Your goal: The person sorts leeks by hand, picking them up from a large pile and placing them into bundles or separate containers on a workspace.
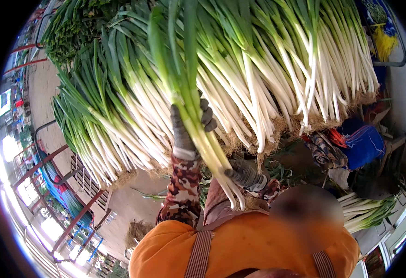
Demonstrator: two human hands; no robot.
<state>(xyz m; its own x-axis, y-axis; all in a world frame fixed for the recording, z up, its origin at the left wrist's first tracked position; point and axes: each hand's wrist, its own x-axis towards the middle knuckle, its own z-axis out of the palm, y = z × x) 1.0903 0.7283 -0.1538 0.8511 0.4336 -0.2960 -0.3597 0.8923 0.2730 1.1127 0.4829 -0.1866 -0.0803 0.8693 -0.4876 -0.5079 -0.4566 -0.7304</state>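
Note:
My left hand (182, 132), in a grey glove, is wrapped round the middle of a few long green onions (196, 116). They slant in front of me, green leaves pointing away and white ends toward my body. My right hand (248, 177), gloved too, closes on their lower white stems near the root end; some of its fingers are hidden behind the stems. Beyond both hands lies a broad heap of green onions (258, 92), laid side by side, with brown, soil-covered roots on the near side.
Right of the heap are a blue cloth bundle (365, 143) and a plaid cloth (327, 153). Another bunch of green onions (367, 212) lies at lower right. A reddish metal frame (40, 163) runs along the left. A metal rail (403, 46) bends round the heap's far right.

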